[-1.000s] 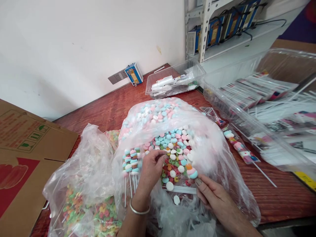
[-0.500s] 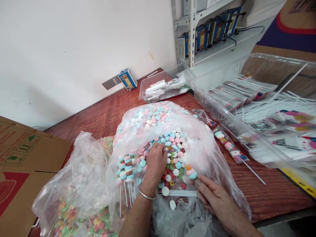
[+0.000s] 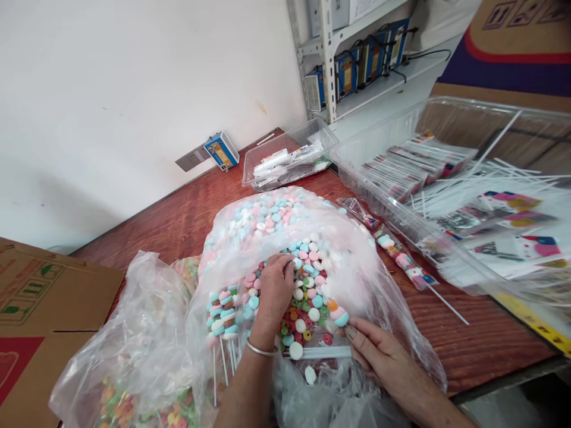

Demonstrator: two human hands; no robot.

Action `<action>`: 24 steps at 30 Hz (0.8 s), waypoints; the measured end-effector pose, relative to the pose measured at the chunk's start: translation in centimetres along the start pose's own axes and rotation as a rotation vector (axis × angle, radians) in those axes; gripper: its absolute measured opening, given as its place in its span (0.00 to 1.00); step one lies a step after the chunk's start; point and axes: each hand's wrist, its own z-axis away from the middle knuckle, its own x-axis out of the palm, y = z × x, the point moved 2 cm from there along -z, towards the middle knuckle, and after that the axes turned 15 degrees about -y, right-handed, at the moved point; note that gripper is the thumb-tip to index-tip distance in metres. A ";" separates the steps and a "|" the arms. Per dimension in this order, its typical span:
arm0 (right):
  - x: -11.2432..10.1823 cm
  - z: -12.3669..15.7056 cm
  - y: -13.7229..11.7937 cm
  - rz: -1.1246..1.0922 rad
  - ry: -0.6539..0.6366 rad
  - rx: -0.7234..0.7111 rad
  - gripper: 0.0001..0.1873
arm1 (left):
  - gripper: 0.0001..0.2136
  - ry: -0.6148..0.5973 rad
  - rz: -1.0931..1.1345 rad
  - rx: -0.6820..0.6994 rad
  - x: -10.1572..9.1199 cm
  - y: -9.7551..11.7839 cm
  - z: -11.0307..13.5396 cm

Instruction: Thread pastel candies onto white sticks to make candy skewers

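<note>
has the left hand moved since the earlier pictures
Yes: the left hand has shifted toward the far side of the candy pile, away from the white sticks at its near edge.

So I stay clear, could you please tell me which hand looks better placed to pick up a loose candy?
Probably the left hand: it is over the loose candies, whereas the right hand is occupied, holding a short candy stack.

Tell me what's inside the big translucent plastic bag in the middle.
Round pink, blue and white candies show through the big translucent plastic bag. Whatever lies beneath that top layer, or behind the cloudier folds, is covered.
</note>
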 end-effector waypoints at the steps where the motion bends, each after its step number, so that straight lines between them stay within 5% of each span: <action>1: 0.0 0.0 0.0 -0.003 0.000 -0.003 0.22 | 0.09 -0.010 -0.035 0.022 0.2 0.2 0.1; 9: 0.2 0.0 -0.6 0.021 -0.004 0.006 0.21 | 0.14 0.008 -0.056 0.020 1.4 0.8 0.2; 17: 0.7 1.2 -4.5 0.430 0.016 -0.081 0.19 | 0.16 -0.051 1.054 -0.219 1.0 0.9 2.8; 24: 2.2 0.9 -6.6 0.644 0.015 -0.140 0.17 | 0.16 0.013 1.293 -0.250 1.4 1.5 5.1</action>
